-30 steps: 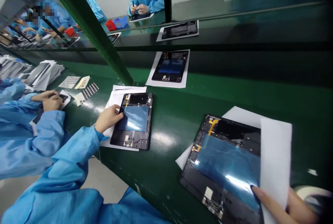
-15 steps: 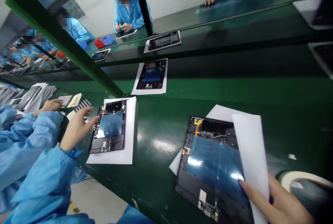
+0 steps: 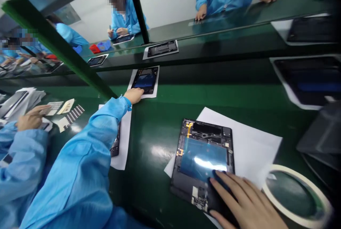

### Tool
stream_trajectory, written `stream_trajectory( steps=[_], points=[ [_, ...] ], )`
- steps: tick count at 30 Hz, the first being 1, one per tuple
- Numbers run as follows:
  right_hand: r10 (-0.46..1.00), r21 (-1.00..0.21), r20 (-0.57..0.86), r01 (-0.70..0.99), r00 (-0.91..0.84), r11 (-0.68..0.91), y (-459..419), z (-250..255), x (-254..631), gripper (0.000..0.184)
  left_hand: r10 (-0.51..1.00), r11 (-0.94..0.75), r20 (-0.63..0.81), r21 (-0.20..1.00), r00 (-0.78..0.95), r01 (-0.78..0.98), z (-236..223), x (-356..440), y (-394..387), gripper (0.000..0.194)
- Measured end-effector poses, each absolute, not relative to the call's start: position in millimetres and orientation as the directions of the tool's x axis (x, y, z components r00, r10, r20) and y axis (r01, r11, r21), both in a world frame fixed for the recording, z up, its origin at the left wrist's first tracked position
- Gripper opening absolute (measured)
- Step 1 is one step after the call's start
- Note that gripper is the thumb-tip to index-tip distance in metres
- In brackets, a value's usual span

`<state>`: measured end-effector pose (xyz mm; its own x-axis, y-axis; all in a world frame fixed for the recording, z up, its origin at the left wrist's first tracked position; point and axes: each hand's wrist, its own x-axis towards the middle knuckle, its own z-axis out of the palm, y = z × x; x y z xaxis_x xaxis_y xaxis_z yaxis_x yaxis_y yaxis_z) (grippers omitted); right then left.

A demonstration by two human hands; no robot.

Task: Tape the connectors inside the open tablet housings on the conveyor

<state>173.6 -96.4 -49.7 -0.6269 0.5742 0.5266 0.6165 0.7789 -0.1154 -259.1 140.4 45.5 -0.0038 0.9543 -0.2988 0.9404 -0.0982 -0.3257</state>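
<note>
My right hand (image 3: pixel 239 200) lies with spread fingers on the lower right of an opened tablet (image 3: pixel 202 158), which shows a blue film-covered battery and an orange flex cable. Under that tablet is a white paper sheet (image 3: pixel 255 147). My left hand (image 3: pixel 134 96) reaches forward to another opened tablet (image 3: pixel 145 80) on its own paper, its fingers closed at the near left edge; the fingertips are partly hidden. Beneath my left sleeve, a third tablet (image 3: pixel 115 147) on white paper is mostly covered.
A cream tape roll (image 3: pixel 290 173) lies beside my right hand. A green post (image 3: pixel 61 51) slants at the left. A neighbour's hands (image 3: pixel 32 117) are near patterned sticker sheets (image 3: pixel 71 117). More tablets (image 3: pixel 162 48) stand along the line, with co-workers across it.
My left hand has moved from the nearer left tablet forward to the far one. My right hand has let go of the raised paper and now rests on the tablet. The view has shifted right.
</note>
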Motion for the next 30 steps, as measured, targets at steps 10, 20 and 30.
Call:
stream_trajectory(
  steps=[10,20,30],
  points=[
    [0.687,-0.206,0.503,0.699,-0.525,0.685,-111.6,-43.6,157.3,0.034,0.972,-0.186,-0.208,-0.383,0.111,0.905,73.6,-223.6,128.0,0.022],
    [0.733,-0.197,0.51,0.768,-0.45,0.609,-115.8,-40.6,144.7,0.033,0.529,-0.73,0.24,-0.361,0.814,0.581,109.1,-97.4,-41.8,0.02],
    [0.802,-0.34,0.536,0.803,-0.262,0.489,-146.8,-45.5,196.4,0.032,0.715,-0.664,0.165,0.466,0.68,0.585,52.3,-88.2,-85.1,0.035]
  ],
)
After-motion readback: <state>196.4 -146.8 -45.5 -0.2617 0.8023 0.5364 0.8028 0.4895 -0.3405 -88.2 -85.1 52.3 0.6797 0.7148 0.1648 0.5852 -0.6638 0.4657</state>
